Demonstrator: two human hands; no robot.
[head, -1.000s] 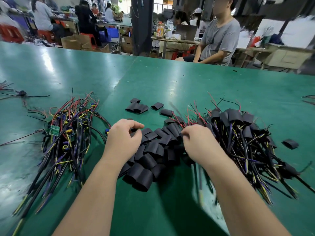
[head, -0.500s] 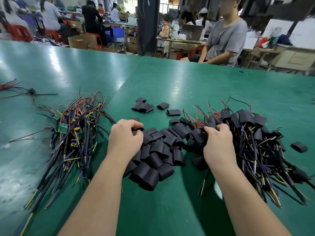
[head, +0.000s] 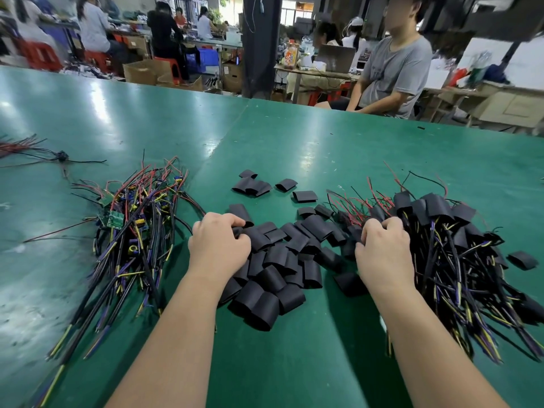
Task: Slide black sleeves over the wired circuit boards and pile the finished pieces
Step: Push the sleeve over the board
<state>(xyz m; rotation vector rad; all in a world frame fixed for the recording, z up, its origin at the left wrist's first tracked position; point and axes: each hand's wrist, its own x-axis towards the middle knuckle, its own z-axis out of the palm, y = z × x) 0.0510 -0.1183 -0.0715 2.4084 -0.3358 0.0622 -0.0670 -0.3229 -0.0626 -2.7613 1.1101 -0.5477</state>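
A heap of loose black sleeves (head: 276, 260) lies in the middle of the green table (head: 294, 148). My left hand (head: 219, 241) rests on the heap's left edge, fingers curled on a black sleeve. To the left lies a bundle of bare wired circuit boards (head: 129, 234) with green boards showing. To the right sits the pile of sleeved pieces (head: 450, 240). My right hand (head: 382, 248) is at that pile's left edge, fingers curled around a sleeved piece whose wires trail under my forearm.
A few stray sleeves (head: 304, 196) lie behind the heap and one (head: 522, 260) right of the finished pile. A separate wire bunch (head: 35, 154) lies far left. A person in a grey shirt (head: 391, 75) sits beyond the table's far edge.
My right hand has moved right from the sleeve heap to the edge of the finished pile, carrying a sleeved piece. My left hand has stayed on the heap's left side.
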